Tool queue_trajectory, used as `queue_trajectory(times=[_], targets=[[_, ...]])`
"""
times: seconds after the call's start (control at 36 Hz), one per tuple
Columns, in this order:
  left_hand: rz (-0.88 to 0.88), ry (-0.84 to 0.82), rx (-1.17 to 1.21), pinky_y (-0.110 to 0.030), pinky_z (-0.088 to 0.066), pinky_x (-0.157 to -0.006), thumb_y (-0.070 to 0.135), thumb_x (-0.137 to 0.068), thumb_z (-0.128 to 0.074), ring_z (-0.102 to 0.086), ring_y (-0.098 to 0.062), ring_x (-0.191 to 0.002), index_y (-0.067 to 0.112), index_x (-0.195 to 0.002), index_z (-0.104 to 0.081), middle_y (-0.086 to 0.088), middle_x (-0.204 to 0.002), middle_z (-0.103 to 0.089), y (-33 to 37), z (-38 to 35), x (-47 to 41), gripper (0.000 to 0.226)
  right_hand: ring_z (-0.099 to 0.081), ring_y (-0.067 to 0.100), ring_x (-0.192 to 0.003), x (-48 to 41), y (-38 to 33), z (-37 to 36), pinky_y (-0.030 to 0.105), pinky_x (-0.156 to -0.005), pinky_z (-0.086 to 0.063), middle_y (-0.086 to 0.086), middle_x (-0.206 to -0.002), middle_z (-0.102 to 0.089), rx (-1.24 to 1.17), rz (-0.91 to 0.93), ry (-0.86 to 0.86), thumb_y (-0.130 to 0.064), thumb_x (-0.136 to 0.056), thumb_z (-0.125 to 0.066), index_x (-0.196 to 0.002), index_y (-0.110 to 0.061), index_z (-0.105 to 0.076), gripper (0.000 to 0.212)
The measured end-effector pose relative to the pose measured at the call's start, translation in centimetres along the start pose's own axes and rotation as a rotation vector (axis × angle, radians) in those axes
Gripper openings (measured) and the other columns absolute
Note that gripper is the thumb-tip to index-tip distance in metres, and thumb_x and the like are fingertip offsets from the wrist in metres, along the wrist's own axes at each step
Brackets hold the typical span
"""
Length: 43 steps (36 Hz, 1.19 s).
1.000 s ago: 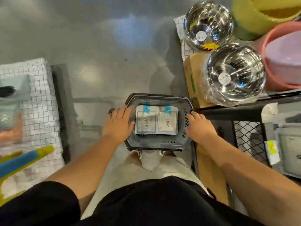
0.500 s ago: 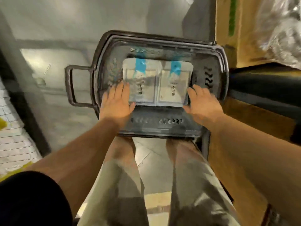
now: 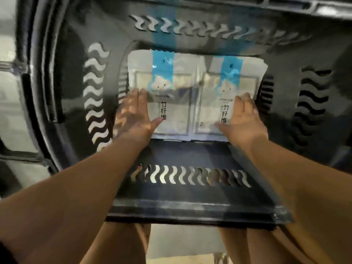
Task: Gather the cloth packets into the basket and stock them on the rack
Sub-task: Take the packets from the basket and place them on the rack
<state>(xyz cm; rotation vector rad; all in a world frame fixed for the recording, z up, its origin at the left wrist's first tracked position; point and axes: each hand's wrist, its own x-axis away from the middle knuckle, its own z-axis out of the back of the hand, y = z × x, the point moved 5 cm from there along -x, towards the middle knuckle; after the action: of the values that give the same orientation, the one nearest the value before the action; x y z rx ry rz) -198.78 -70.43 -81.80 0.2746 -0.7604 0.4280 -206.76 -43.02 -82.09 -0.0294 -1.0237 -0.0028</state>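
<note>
White blue-striped cloth packets point(image 3: 190, 88) lay in the black plastic basket point(image 3: 190, 205), flanked by your flat, unclenched left hand point(image 3: 136, 115) and right hand point(image 3: 245, 117); unloading them likely required gripping.

Shop, prob: plastic shopping basket point(image 3: 64, 77), retail-packed cloth packets point(image 3: 179, 111) w/ hang holes.

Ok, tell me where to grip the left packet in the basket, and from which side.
Grip the left packet by its near edge, coming from your side. It lies flat on the basket floor, its right edge against the other packet and its left close to the wall; only the near edge faces bare floor.
</note>
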Motion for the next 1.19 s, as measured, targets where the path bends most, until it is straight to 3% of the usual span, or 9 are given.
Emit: queue_trajectory(times=[0.17, 0.22, 0.33, 0.5, 0.61, 0.69, 0.92, 1.06, 1.19], targets=[[0.291, 0.023, 0.251, -0.044, -0.022, -0.121, 0.042, -0.087, -0.072, -0.017, -0.03, -0.149, 0.021, -0.159, -0.005, -0.001, -0.166, -0.005, 0.5, -1.7, -1.4, 0.101, -0.02, 0.031, -0.143, -1.7, 0.8, -1.1, 0.051, -0.109, -0.041, 0.006, -0.16, -0.014, -0.176, -0.086, 0.265, -0.049, -0.081, -0.075, -0.151, -0.016, -0.024, 0.092], [0.389, 0.038, 0.342, -0.045, -0.019, -0.122, 0.039, -0.085, -0.075, -0.01, -0.029, -0.151, 0.021, -0.16, 0.0, -0.004, -0.166, -0.002, 0.6, -2.0, -1.7, 0.107, -0.027, 0.032, -0.142, -2.4, 1.7, -1.8, 0.052, -0.106, -0.044, 0.007, -0.159, -0.014, -0.282, -0.182, 0.257, -0.05, -0.075, -0.082, -0.154, -0.018, -0.014, 0.109], [0.489, 0.148, 0.437, -0.045, -0.03, -0.115, 0.029, -0.076, -0.085, -0.027, -0.03, -0.145, 0.018, -0.158, -0.013, -0.012, -0.156, -0.028, 0.6, -2.1, -1.9, 0.109, -0.027, 0.03, -0.145, -3.4, 2.9, -2.0, 0.051, -0.112, -0.038, 0.008, -0.158, -0.019, -0.469, -0.336, 0.289, -0.039, -0.066, -0.092, -0.158, -0.018, -0.002, 0.131], [0.581, 0.184, 0.676, -0.041, -0.041, -0.098, 0.02, -0.088, -0.075, -0.049, -0.03, -0.129, 0.014, -0.138, -0.041, -0.009, -0.137, -0.051, 0.5, -1.4, -1.1, 0.06, -0.051, 0.038, -0.125, -2.7, 4.0, -1.8, 0.05, -0.098, -0.05, 0.015, -0.138, -0.047, -0.476, -0.402, 0.412, -0.033, -0.077, -0.085, -0.133, -0.009, -0.033, 0.08], [0.555, 0.146, 0.666, -0.037, -0.035, -0.084, 0.029, -0.104, -0.047, -0.052, -0.028, -0.117, 0.022, -0.137, -0.037, -0.006, -0.13, -0.051, 0.3, -0.7, -0.2, 0.035, -0.055, 0.036, -0.12, -1.7, 4.7, -0.9, 0.04, -0.099, -0.046, 0.018, -0.13, -0.056, -0.57, -0.366, 0.367, -0.026, -0.093, -0.067, -0.126, -0.006, -0.051, 0.042], [0.48, 0.116, 0.586, -0.041, -0.04, -0.08, 0.03, -0.107, -0.035, -0.053, -0.028, -0.097, 0.027, -0.123, -0.034, -0.006, -0.104, -0.05, 0.1, 0.7, 1.5, 0.016, -0.058, 0.036, -0.118, 0.6, 4.8, 0.5, 0.039, -0.098, -0.045, 0.018, -0.127, -0.062, -0.582, -0.314, 0.351, -0.024, -0.101, -0.055, -0.128, -0.009, -0.052, 0.031], [0.346, 0.132, 0.597, -0.038, -0.04, -0.078, 0.019, -0.106, -0.034, -0.055, -0.031, -0.089, 0.021, -0.133, -0.038, -0.007, -0.099, -0.059, 0.9, 7.7, 7.3, 0.028, -0.064, 0.02, -0.096, 9.8, 4.0, 5.6, 0.027, -0.075, -0.049, 0.002, -0.106, -0.066, -0.822, -0.183, 0.3, -0.023, -0.107, -0.046, -0.115, -0.019, -0.055, 0.013], [0.268, 0.188, 0.609, -0.036, -0.036, -0.071, 0.022, -0.105, -0.041, -0.058, -0.034, -0.086, 0.016, -0.131, -0.044, -0.011, -0.096, -0.062, 1.1, 13.9, 13.6, 0.027, -0.063, -0.013, -0.075, 17.5, 2.5, 11.1, 0.004, -0.056, -0.044, -0.017, -0.096, -0.065, -0.973, -0.12, 0.298, -0.018, -0.107, -0.048, -0.114, -0.024, -0.057, 0.013], [0.231, 0.234, 0.731, -0.042, -0.049, -0.077, 0.021, -0.106, -0.042, -0.062, -0.034, -0.093, 0.016, -0.131, -0.044, -0.01, -0.106, -0.066, 1.2, 20.6, 20.7, 0.026, -0.062, -0.007, -0.083, 26.8, 0.6, 18.0, 0.013, -0.058, -0.047, -0.02, -0.096, -0.067, -0.945, -0.054, 0.309, -0.032, -0.105, -0.05, -0.111, -0.032, -0.059, 0.011]])
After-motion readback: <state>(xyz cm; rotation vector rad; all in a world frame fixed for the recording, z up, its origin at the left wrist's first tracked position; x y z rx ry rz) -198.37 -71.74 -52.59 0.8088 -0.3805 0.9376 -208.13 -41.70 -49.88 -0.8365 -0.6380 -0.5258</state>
